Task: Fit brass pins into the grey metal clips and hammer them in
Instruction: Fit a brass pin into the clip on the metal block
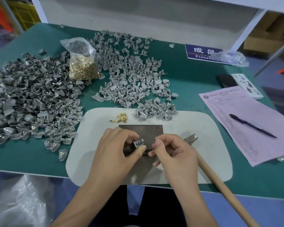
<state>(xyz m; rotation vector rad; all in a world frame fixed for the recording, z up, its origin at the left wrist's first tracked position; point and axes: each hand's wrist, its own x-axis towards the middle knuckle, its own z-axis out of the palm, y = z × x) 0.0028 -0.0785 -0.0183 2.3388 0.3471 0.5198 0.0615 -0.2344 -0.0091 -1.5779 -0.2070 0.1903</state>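
From the head camera, the left hand (116, 145) pinches one small grey metal clip (138, 143) between thumb and curled fingers, holding it just above the dark square steel block (141, 131) that sits on the pale grey rounded mat (203, 128). The right hand (170, 151) hovers just beside the clip on its right, thumb and forefinger closed together as if on a brass pin, though the pin itself is too small to make out. The two hands are close together, almost touching over the block.

The coming move looks like seating a pin in the clip's socket, so what matters is that the clip's open face turns up and toward the right hand, which is the nearer one to feed it.

The wooden-handled hammer (220, 179) lies on the mat to the right, its head just behind the right hand and its handle running down toward the person. A small heap of loose brass pins (121, 117) lies beyond the block, with unfilled clips (129, 76) behind them and clips already pinned (31, 99) piled to the left on the green bench (195, 76).
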